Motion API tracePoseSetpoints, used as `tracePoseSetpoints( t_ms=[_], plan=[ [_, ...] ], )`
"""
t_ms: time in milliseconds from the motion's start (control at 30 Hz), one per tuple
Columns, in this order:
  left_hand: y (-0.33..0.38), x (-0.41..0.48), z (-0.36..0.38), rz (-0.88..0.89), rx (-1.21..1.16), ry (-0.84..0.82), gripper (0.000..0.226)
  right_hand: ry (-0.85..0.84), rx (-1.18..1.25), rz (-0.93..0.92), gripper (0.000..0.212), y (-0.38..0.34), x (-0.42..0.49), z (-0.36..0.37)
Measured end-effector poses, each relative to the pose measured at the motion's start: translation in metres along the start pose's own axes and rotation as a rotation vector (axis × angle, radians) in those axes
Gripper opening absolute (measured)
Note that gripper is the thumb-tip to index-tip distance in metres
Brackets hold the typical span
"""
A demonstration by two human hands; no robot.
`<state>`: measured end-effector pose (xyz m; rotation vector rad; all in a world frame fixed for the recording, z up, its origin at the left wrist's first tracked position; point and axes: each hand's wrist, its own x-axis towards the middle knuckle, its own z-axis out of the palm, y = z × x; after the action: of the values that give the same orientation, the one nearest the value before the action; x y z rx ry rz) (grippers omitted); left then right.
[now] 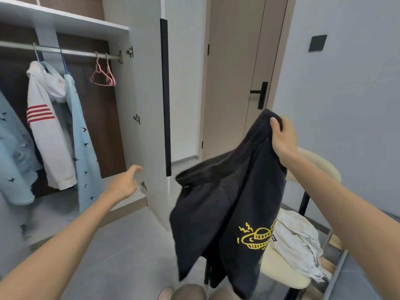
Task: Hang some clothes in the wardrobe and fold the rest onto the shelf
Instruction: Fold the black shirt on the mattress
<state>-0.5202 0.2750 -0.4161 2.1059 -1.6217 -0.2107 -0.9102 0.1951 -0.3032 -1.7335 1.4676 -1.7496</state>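
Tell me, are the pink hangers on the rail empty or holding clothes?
Empty: both pink hangers hang bare on the rail.

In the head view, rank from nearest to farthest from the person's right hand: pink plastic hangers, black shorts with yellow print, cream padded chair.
1. Black shorts with yellow print: gripped by the right hand.
2. Cream padded chair: just below it, right side.
3. Pink plastic hangers: far left, on the wardrobe rail.
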Motion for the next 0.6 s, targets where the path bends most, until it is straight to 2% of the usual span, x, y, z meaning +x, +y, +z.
tracePoseSetpoints(
  t_ms=[167, 300, 467, 600],
  plan=[
    [0.069, -0.008, 0.05, 0.272, -0.214, -0.175, 0.05, -0.313, -0.015, -0.153, 0.018, -0.006, -0.026, 0.027],
    [0.116, -0.02, 0.081, 0.469, -0.328, -0.283, 0.069, -0.483, 0.035, -0.17, 0.016, -0.003, -0.033, 0.018],
    [0.146, -0.025, 0.098, 0.505, -0.451, -0.309, 0.067, -0.558, 0.103, -0.144, 0.016, -0.009, -0.028, -0.002],
    [0.145, -0.027, 0.106, 0.534, -0.468, -0.362, 0.066, -0.531, 0.136, -0.122, 0.015, -0.006, -0.027, -0.005]
  ],
)
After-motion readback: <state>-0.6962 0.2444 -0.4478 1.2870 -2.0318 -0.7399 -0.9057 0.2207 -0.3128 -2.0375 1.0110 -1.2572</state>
